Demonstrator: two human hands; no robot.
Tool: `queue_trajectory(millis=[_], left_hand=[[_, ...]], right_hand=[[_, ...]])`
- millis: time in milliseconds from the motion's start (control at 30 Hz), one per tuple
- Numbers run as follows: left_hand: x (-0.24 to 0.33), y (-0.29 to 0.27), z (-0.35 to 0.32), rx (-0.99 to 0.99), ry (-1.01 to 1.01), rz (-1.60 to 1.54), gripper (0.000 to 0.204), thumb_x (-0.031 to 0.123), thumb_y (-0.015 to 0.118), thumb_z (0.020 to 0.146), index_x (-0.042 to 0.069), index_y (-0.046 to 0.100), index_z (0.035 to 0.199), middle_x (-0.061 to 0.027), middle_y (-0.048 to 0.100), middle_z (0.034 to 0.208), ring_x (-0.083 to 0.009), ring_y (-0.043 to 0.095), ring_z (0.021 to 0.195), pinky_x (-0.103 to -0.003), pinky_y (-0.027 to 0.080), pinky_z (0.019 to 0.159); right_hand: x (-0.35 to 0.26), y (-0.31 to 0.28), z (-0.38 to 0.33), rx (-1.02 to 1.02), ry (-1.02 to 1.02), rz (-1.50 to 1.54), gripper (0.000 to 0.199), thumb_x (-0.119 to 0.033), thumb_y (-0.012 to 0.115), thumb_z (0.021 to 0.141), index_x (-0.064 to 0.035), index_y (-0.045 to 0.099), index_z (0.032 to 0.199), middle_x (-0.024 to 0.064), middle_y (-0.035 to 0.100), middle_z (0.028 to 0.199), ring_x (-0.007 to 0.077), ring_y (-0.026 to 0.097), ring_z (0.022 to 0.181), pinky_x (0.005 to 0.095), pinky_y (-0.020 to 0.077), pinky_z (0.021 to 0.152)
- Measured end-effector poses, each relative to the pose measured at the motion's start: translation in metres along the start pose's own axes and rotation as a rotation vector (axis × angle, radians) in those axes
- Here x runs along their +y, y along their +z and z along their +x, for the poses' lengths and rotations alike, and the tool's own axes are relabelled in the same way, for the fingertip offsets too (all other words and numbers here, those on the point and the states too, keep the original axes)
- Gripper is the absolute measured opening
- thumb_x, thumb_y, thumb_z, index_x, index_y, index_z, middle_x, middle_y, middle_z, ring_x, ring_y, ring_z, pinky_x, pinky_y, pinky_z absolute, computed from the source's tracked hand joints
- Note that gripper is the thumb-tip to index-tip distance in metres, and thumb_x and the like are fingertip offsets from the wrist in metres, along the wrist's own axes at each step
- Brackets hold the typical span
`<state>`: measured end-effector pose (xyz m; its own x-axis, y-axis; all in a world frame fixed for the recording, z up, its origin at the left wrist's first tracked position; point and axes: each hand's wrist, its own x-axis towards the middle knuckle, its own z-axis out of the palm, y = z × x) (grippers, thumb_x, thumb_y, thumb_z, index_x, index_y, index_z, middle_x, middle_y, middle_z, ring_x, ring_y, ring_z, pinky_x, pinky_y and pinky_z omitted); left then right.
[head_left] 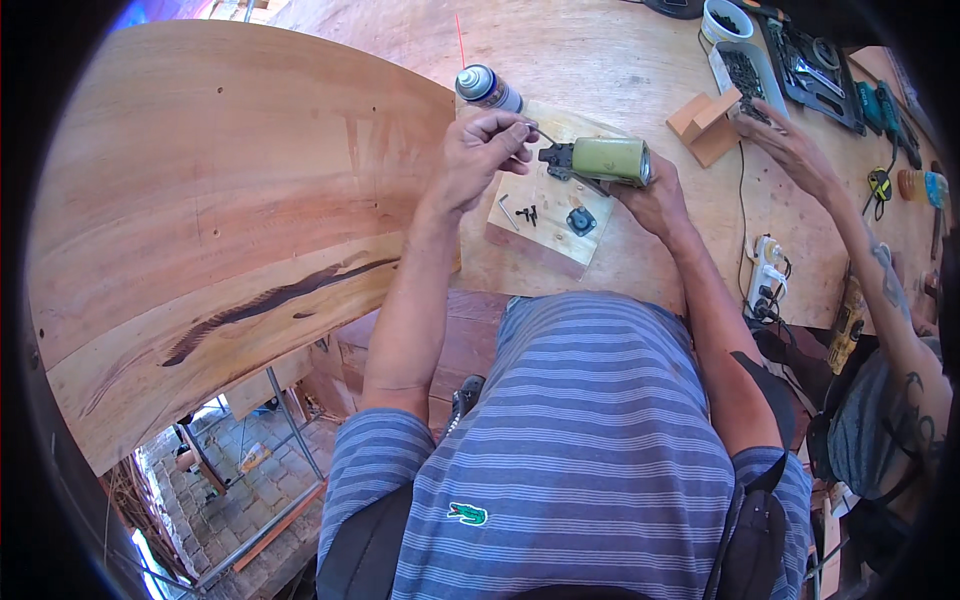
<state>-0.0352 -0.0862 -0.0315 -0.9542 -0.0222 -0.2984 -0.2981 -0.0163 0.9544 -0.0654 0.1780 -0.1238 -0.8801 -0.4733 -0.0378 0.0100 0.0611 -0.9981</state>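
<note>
In my right hand [658,200] is a green cylindrical tool body [612,160] with a black fitting [556,158] at its left end, held above a wooden board [540,250]. My left hand [487,150] pinches a thin metal rod [543,133], whose far end meets or nearly meets the black fitting; its tip is too small to make out. On the board lie a small hex key [508,212], several black screws [526,215] and a round-centred black cover [581,221]. A spray can [487,88] with a red straw stands just beyond my left hand.
At the right, another person's hand [785,145] is at a wooden block piece [706,125]. Beyond are a tray of screws [741,72], a white tub [727,20] and a tool case [815,75]. A power strip [766,275] with cables sits near the table's front edge.
</note>
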Motion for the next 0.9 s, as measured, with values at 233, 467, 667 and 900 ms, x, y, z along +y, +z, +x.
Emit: queue_trajectory(millis=[233,467,667,900], left_hand=[[-0.036,0.021,-0.001,-0.027,-0.022,-0.679,0.028,0.027,0.058,0.109,0.001,0.066,0.113,-0.0169,0.07,0.114,-0.0215,0.074,0.083,-0.034,0.065,0.067],[-0.03,0.025,0.006,-0.023,-0.084,-0.682,0.031,0.035,0.057,0.109,0.005,0.062,0.102,-0.0116,0.071,0.093,-0.0179,0.071,0.069,-0.03,0.061,0.058],[0.008,0.05,-0.006,0.336,0.018,0.145,0.026,0.023,0.063,0.105,-0.001,0.071,0.1,-0.0118,0.074,0.084,-0.0175,0.069,0.064,-0.035,0.058,0.059],[0.027,0.037,-0.013,0.166,0.445,0.903,0.017,0.002,0.065,0.09,0.0,0.075,0.103,-0.0188,0.074,0.094,-0.0352,0.072,0.085,-0.043,0.058,0.078]], right_hand=[[0.0,0.002,-0.002,0.026,0.042,-0.031,0.043,0.002,0.082,0.082,-0.0035,0.072,0.123,0.0075,0.078,0.111,0.0161,0.073,0.101,0.031,0.0563,0.092],[0.005,0.004,-0.003,-0.008,0.061,-0.017,0.041,0.002,0.081,0.083,-0.0033,0.072,0.123,0.0078,0.078,0.111,0.0151,0.073,0.1,0.0308,0.0574,0.09],[0.006,0.005,-0.004,0.009,0.049,-0.009,0.042,0.005,0.079,0.085,-0.0027,0.072,0.125,0.0084,0.078,0.112,0.0144,0.073,0.1,0.0304,0.0577,0.09],[0.005,0.005,-0.002,-0.006,0.049,-0.049,0.043,0.006,0.077,0.085,-0.0023,0.072,0.126,0.0079,0.078,0.113,0.0142,0.072,0.101,0.0302,0.0577,0.09]])
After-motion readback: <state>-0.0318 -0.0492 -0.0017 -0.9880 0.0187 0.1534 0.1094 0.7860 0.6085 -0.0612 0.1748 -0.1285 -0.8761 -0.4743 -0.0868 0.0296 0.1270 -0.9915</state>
